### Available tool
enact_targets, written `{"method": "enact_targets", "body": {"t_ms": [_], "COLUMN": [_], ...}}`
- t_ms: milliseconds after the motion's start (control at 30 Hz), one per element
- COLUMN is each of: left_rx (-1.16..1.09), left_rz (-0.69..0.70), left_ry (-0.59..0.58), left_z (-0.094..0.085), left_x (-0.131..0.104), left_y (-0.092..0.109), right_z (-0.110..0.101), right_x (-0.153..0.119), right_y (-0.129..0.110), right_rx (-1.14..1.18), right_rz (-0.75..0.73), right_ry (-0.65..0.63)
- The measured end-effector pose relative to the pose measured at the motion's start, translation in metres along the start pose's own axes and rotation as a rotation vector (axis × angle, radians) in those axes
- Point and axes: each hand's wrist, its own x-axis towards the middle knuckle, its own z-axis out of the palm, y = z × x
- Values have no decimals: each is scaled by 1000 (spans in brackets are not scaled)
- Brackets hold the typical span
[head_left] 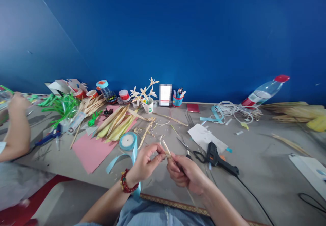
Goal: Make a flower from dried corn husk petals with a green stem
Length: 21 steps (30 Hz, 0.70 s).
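Note:
Close to the table's front edge, my left hand (146, 161) pinches a narrow pale strip of corn husk (166, 148) between thumb and fingertips. My right hand (187, 172) is closed round the lower part of the same strip, its fingers curled. A thin stalk trails out below the right hand; whether it joins the strip I cannot tell. Left of my left hand lies a roll of light blue ribbon (127, 141), its loose end running behind the wrist. Scissors (188, 151) and a black glue gun (215, 156) lie just beyond my right hand.
Corn husks (114, 127) rest on pink paper (93, 153). Husk flowers stand in a white cup (149, 106) beside a pen holder (178, 99). A tilted bottle (266, 91) leans at right. At far left is a co-worker's arm (19, 127) near a blue glue gun (49, 135).

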Motion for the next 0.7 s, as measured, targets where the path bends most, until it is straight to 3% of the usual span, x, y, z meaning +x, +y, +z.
{"method": "enact_targets", "body": {"t_ms": [467, 700], "left_rx": [-42, -64], "left_rz": [-92, -107], "left_ry": [-13, -7], "left_z": [-13, -25], "left_x": [-2, -8], "left_y": [-12, -29], "right_z": [-12, -20], "right_x": [-11, -22], "right_y": [-7, -15], "right_rx": [142, 210], "right_rz": [17, -16], "right_ry": [-71, -83]}}
